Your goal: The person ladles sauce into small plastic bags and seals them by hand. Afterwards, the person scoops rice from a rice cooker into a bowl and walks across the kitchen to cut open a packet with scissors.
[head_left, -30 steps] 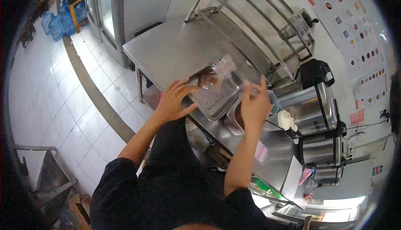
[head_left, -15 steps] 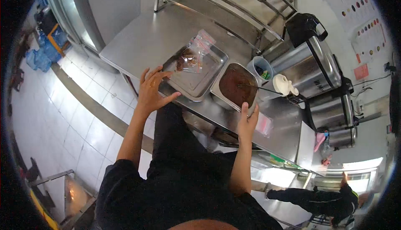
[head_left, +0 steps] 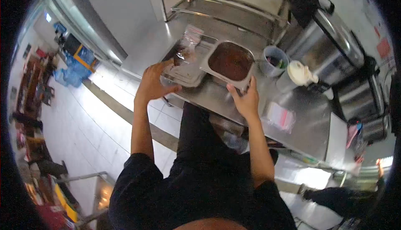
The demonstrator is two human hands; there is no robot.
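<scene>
A square steel pan [head_left: 215, 76] holds dark reddish-brown sauce [head_left: 230, 62]. My right hand [head_left: 247, 103] grips its near right corner, with the thumb on the near side. The pan sits beside a shallow steel tray [head_left: 194, 80] and appears to overlap its right edge. On the tray lies a clear zip bag [head_left: 190, 55] with brown contents. At the tray's near left corner is my left hand [head_left: 151, 83], its thumb and fingers apart; brown smears show on its fingers. I cannot tell whether its fingertips touch the tray.
Right of the pan stand a tub [head_left: 273, 61] with dark and green items and a white-lidded jug [head_left: 297, 74]. Zip bags [head_left: 280, 116] lie on the steel table [head_left: 309, 136]. Large steel urns [head_left: 334, 42] line the wall. Another person [head_left: 342, 200] is at lower right.
The whole view has shifted. The pan appears closer to the tray, still in my right hand. The long dark handle that stuck out over the pan's rim no longer shows.
</scene>
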